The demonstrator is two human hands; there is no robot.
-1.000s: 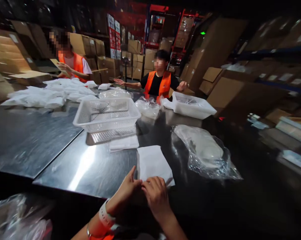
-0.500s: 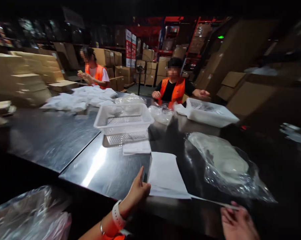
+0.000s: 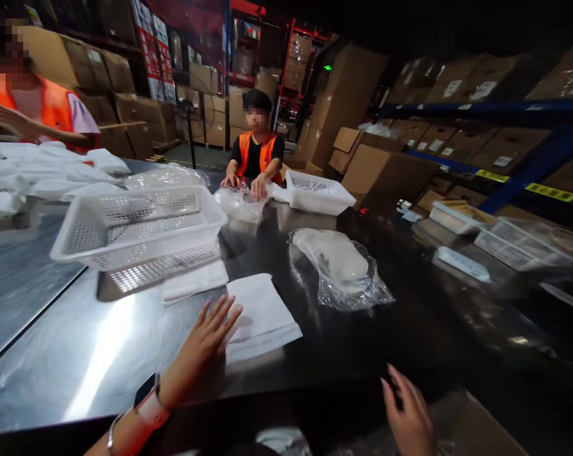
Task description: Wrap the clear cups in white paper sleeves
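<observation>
A flat white mailing bag (image 3: 260,316) lies on the dark metal table, a narrow band along its near edge. My left hand (image 3: 205,339), with a watch on its wrist, has its fingers spread at the bag's left edge; whether the fingertips press on it I cannot tell. Off to the lower right, my right hand (image 3: 407,405) is held at the table's near side, fingers apart and nothing visible in them. Beyond the bag sits a clear plastic bag of pale round items (image 3: 338,259). A folded white sheet or bag (image 3: 196,282) lies behind my left hand.
A white perforated basket (image 3: 144,250) stands at the left, with white packages (image 3: 53,171) behind it. Across the table, a person in an orange vest (image 3: 258,152) handles a clear bag (image 3: 239,202) beside another basket (image 3: 319,193). More baskets (image 3: 517,244) stand at the right.
The view has swung right. My right hand held a thin strip stretched from the bag's near corner; that strip is gone from sight. My left hand's fingers have spread out over the bag's edge.
</observation>
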